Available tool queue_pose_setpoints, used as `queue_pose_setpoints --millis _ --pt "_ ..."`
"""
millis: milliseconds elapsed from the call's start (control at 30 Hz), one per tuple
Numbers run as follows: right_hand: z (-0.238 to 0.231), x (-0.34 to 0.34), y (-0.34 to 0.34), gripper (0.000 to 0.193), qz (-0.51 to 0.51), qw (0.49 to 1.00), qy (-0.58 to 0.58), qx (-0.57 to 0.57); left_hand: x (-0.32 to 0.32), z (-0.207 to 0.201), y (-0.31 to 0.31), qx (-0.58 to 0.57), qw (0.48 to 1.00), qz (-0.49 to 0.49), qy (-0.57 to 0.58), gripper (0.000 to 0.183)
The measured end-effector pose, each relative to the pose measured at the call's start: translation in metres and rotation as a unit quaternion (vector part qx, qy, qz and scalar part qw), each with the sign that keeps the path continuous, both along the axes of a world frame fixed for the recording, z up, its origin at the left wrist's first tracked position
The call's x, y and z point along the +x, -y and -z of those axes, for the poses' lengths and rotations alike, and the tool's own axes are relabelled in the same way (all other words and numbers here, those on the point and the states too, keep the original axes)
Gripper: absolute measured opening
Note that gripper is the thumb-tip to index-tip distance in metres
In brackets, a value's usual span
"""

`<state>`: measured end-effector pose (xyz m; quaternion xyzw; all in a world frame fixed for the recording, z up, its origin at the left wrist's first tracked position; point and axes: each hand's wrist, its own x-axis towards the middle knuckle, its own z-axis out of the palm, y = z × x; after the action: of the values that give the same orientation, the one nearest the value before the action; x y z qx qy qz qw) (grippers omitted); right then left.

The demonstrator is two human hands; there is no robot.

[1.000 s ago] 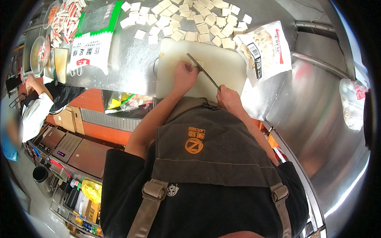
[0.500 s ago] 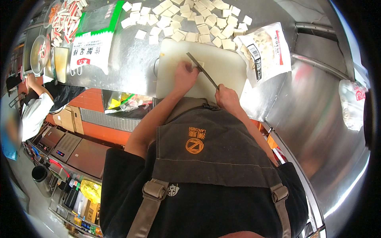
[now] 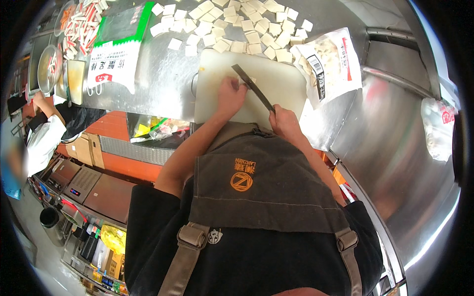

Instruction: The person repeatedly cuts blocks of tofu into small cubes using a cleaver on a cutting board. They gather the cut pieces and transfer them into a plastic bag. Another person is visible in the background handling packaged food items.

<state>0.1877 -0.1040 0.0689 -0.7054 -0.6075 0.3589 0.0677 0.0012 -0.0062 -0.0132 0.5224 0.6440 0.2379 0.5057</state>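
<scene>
On a white cutting board (image 3: 207,74), my left hand (image 3: 232,93) has its fingers bent and pressed on a pale square tofu-like piece (image 3: 253,80), mostly hidden by the hand and blade. My right hand (image 3: 285,120) is wrapped round the handle of a knife (image 3: 253,88). The long blade slants from upper left to lower right, close beside my left fingertips and over the piece. Many similar pale squares (image 3: 237,46) lie spread on the steel counter beyond the board. An opened white bag (image 3: 330,66) of such pieces rests at the board's right.
Left on the steel counter (image 3: 165,84) are a green and white package (image 3: 116,61), a heap of red-and-white crab sticks (image 3: 81,27) and a metal bowl (image 3: 50,68). A co-worker's arm (image 3: 48,109) reaches in at far left. A plastic bag (image 3: 439,129) hangs at right.
The knife has tilted, so more of the blade's flat side shows. My right hand has shifted very slightly to the right. My left hand stays almost in place.
</scene>
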Motion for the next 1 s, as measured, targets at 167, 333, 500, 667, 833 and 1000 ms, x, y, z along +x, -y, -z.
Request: queue_pose_setpoints --millis 167,333,500,667,833,1000 --pt "-0.005 0.0 -0.001 0.015 -0.008 1.0 0.0 0.017 -0.005 0.003 0.002 0.026 0.999 0.024 0.002 0.028" --pt "-0.004 0.002 0.001 0.016 -0.007 0.999 -0.019 0.043 -0.008 0.006 0.005 0.058 0.998 0.015 0.02 0.027" --pt "-0.012 0.002 -0.002 0.018 0.016 1.0 -0.019 0.017 -0.014 0.008 0.002 0.08 0.995 0.055 0.031 0.043" --pt "-0.018 0.005 0.001 0.021 0.068 0.997 -0.039 0.021 -0.013 0.003 -0.001 0.135 0.983 0.12 -0.019 0.074" --pt "-0.017 0.026 0.016 0.021 0.126 0.99 -0.018 0.053 -0.007 -0.021 -0.007 0.22 0.945 0.213 -0.117 0.083" --pt "0.005 0.052 0.042 0.02 0.137 0.99 0.017 0.042 -0.002 -0.023 -0.016 0.259 0.893 0.325 -0.174 0.072"
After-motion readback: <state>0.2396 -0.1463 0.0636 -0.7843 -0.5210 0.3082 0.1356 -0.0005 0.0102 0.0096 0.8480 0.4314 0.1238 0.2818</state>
